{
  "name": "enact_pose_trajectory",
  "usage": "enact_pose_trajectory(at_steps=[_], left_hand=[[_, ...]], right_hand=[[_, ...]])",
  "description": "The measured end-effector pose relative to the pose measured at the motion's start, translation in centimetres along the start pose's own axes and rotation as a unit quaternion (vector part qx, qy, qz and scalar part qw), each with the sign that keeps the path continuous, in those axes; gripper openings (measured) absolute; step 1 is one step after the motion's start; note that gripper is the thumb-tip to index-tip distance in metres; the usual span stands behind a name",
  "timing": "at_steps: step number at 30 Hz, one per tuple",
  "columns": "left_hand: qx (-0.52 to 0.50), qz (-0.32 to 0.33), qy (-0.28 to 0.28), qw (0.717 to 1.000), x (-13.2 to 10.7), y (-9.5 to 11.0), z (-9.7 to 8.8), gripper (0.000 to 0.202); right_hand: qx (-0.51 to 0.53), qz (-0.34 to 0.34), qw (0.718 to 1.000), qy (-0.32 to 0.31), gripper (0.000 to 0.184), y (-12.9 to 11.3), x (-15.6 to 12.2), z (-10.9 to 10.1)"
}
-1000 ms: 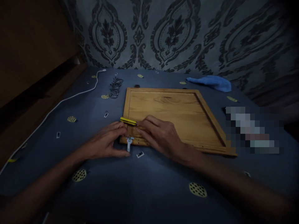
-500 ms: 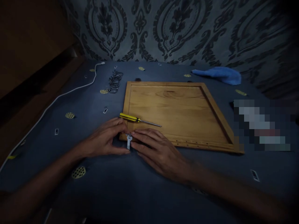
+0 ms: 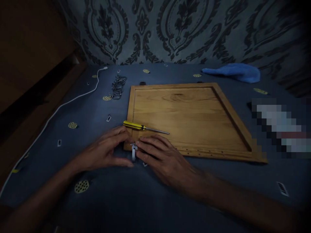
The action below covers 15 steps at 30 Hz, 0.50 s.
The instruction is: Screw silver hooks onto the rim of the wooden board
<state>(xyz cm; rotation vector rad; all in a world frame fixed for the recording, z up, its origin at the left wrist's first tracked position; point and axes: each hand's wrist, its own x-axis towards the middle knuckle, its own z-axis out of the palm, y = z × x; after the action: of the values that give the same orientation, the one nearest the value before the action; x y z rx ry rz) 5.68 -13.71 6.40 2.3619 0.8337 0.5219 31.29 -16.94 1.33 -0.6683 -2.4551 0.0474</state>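
A small metal cabinet hinge (image 3: 133, 152) sits at the near left corner of a wooden cabinet door (image 3: 179, 110), its arm jutting over the near edge. My left hand (image 3: 109, 147) has its fingertips closed in at the hinge, with the thumb stretched out beside the hinge arm. From the other side, my right hand (image 3: 162, 155) grips the hinge with its fingertips, the other fingers resting over the door's edge. Just beyond both hands, a yellow and black screwdriver (image 3: 134, 125) lies across the door, its tip pointing right. My fingers partly cover the hinge.
Several metal hinges (image 3: 118, 87) lie in a pile left of the door. A tiny screw (image 3: 109, 115) rests near them. A white cable (image 3: 73, 96) runs along the left. A blue cloth (image 3: 235, 72) lies at the back right, near the patterned wall (image 3: 145, 32).
My left thumb has drawn slightly away from the end of the hinge arm. Both hands stay at the hinge. The view has shifted a little.
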Motion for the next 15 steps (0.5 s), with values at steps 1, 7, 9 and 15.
enact_pose_trajectory(at_steps=[1, 7, 9, 15], left_hand=[[-0.002, 0.0, 0.017, 1.0, 0.1, 0.0, -0.3, 0.033], [0.172, 0.018, 0.114, 0.978, 2.7, -0.6, -1.6, 0.015], [0.238, 0.025, 0.048, 0.97, 4.0, -0.8, -1.5, 0.017], [0.235, 0.014, -0.07, 0.969, 5.8, -0.5, -1.9, 0.019]], right_hand=[[-0.002, 0.001, 1.0, 0.003, 0.031, 0.0, 0.0, 0.0], [0.002, 0.001, 1.0, 0.007, 0.031, 0.0, 0.1, 0.0], [-0.002, 0.004, 1.0, 0.008, 0.03, 0.0, 0.1, 0.1], [0.01, -0.016, 1.0, 0.016, 0.031, 0.1, 0.2, 0.3]])
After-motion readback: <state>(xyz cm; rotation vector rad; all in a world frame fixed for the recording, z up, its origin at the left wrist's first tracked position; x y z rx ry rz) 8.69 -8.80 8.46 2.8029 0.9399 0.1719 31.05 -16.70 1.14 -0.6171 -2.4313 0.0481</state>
